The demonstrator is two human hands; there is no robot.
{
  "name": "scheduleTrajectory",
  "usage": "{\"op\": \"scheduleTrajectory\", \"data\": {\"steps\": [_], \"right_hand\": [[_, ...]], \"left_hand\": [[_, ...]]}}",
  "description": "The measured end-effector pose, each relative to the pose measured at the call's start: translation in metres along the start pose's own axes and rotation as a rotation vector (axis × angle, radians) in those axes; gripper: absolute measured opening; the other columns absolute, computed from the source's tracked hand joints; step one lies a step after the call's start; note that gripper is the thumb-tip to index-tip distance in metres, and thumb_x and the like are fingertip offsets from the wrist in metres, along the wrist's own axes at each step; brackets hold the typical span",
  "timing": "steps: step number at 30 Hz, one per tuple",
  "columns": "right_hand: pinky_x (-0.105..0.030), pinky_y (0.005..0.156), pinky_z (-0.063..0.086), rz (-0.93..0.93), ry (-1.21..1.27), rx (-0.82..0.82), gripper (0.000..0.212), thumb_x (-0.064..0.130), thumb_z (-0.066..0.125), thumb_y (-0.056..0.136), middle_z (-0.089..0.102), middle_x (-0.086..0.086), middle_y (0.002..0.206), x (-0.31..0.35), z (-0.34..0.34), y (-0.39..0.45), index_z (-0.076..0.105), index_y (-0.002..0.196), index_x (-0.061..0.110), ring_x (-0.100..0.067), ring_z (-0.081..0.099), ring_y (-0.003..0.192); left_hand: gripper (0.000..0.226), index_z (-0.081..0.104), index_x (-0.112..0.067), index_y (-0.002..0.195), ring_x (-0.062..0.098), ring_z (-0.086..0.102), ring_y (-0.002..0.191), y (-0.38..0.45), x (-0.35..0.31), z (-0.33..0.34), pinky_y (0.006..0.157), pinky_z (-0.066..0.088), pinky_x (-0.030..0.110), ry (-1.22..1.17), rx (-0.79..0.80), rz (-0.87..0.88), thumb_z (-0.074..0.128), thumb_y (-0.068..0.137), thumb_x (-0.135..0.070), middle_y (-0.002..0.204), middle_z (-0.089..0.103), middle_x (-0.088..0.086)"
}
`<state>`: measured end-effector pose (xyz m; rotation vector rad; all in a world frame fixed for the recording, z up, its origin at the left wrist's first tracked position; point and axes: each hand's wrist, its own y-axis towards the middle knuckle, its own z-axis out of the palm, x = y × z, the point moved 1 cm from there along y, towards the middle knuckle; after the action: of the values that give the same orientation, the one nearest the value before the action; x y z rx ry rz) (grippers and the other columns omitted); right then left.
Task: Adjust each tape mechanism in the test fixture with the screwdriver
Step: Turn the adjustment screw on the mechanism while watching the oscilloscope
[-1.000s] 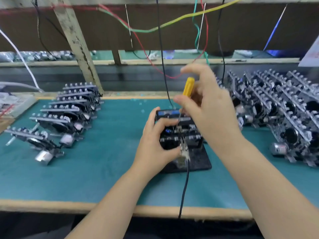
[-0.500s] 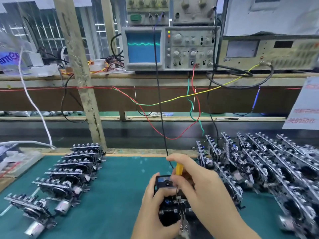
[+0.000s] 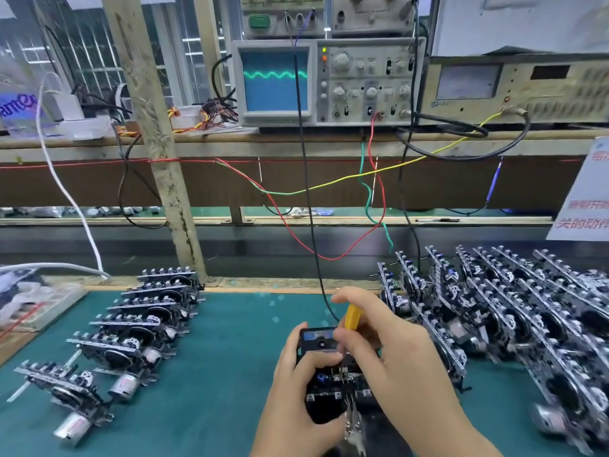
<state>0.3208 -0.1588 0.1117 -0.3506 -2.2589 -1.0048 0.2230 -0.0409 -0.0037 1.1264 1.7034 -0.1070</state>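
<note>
The tape mechanism [image 3: 333,377] is gripped by the left hand [image 3: 303,384]; the screwdriver [image 3: 352,316] is pinched by the right hand [image 3: 392,357]. Open green surface [image 3: 237,357] is flanked by rows of mechanisms [image 3: 131,331].

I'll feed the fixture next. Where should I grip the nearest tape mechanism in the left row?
Probably by the two long edges of the nearest tape mechanism, fingers coming from above. Its silver motor juts toward you, and the next unit crowds its far side.

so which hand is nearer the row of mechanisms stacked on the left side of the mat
Left. The left hand grips the fixture's near side, facing that row; the right hand, holding the screwdriver, is farther right.
</note>
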Motion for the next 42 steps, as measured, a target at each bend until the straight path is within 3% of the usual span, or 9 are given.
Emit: {"op": "scheduleTrajectory", "data": {"steps": [9, 12, 17, 23, 34, 39, 41, 42], "right_hand": [[-0.034, 0.072, 0.052, 0.028, 0.069, 0.006, 0.046, 0.015, 0.070, 0.093, 0.067, 0.009, 0.080, -0.006, 0.003, 0.002, 0.053, 0.120, 0.047, -0.015, 0.066, 0.072], [-0.040, 0.073, 0.054, 0.046, 0.098, 0.007, 0.045, 0.014, 0.072, 0.090, 0.067, 0.004, 0.075, -0.004, 0.003, 0.002, 0.054, 0.116, 0.046, -0.020, 0.067, 0.071], [-0.048, 0.075, 0.056, 0.051, 0.124, 0.001, 0.039, 0.010, 0.072, 0.091, 0.067, -0.001, 0.076, -0.006, 0.005, 0.001, 0.060, 0.118, 0.035, -0.027, 0.067, 0.072], [-0.051, 0.074, 0.055, 0.057, 0.137, -0.034, 0.042, 0.011, 0.072, 0.091, 0.068, -0.001, 0.078, -0.010, 0.005, 0.000, 0.056, 0.117, 0.040, -0.029, 0.067, 0.070], [-0.050, 0.070, 0.056, 0.024, 0.123, -0.062, 0.036, 0.011, 0.072, 0.092, 0.065, 0.001, 0.077, -0.008, 0.003, -0.002, 0.056, 0.113, 0.036, -0.027, 0.067, 0.068], [-0.038, 0.072, 0.056, 0.050, 0.168, -0.114, 0.042, 0.015, 0.073, 0.088, 0.070, 0.005, 0.083, -0.010, 0.002, -0.004, 0.057, 0.111, 0.047, -0.017, 0.071, 0.072], [-0.035, 0.072, 0.056, 0.056, 0.165, -0.109, 0.051, 0.012, 0.075, 0.085, 0.072, 0.008, 0.082, -0.013, 0.004, -0.004, 0.057, 0.109, 0.053, -0.015, 0.072, 0.070], [-0.036, 0.072, 0.057, 0.057, 0.146, -0.101, 0.055, 0.010, 0.077, 0.083, 0.072, 0.009, 0.081, -0.014, 0.005, -0.003, 0.057, 0.108, 0.055, -0.015, 0.071, 0.067]], "left_hand": [[0.063, 0.056, -0.056, 0.115, 0.004, 0.039, 0.143, -0.001, -0.005, -0.004, 0.104, 0.049, 0.038, -0.008, 0.016, -0.024, 0.083, 0.061, -0.038, 0.160, 0.008, -0.034], [0.059, 0.053, -0.061, 0.113, -0.001, 0.031, 0.146, 0.000, -0.016, -0.009, 0.111, 0.042, 0.038, -0.011, 0.042, -0.024, 0.075, 0.061, -0.041, 0.163, 0.009, -0.025], [0.057, 0.051, -0.064, 0.111, -0.002, 0.031, 0.145, 0.001, -0.020, -0.011, 0.112, 0.039, 0.033, -0.009, 0.080, -0.061, 0.066, 0.059, -0.047, 0.163, 0.012, -0.022], [0.057, 0.052, -0.063, 0.112, 0.003, 0.035, 0.144, 0.000, -0.017, -0.009, 0.109, 0.044, 0.040, -0.014, 0.078, -0.054, 0.069, 0.060, -0.045, 0.162, 0.011, -0.026], [0.058, 0.053, -0.062, 0.111, -0.001, 0.033, 0.144, 0.003, -0.017, -0.009, 0.109, 0.041, 0.029, 0.002, 0.056, -0.044, 0.066, 0.057, -0.044, 0.161, 0.010, -0.028], [0.058, 0.056, -0.056, 0.114, 0.001, 0.032, 0.146, -0.002, -0.011, -0.007, 0.109, 0.044, 0.037, -0.041, 0.039, -0.035, 0.077, 0.064, -0.038, 0.162, 0.009, -0.028], [0.060, 0.057, -0.057, 0.117, 0.001, 0.037, 0.143, 0.004, -0.014, -0.007, 0.110, 0.042, 0.033, -0.108, 0.042, -0.103, 0.081, 0.062, -0.046, 0.162, 0.017, -0.026], [0.066, 0.057, -0.057, 0.118, 0.000, 0.042, 0.139, 0.010, -0.018, -0.009, 0.110, 0.041, 0.030, -0.222, 0.016, -0.234, 0.081, 0.056, -0.051, 0.159, 0.029, -0.021]]}}
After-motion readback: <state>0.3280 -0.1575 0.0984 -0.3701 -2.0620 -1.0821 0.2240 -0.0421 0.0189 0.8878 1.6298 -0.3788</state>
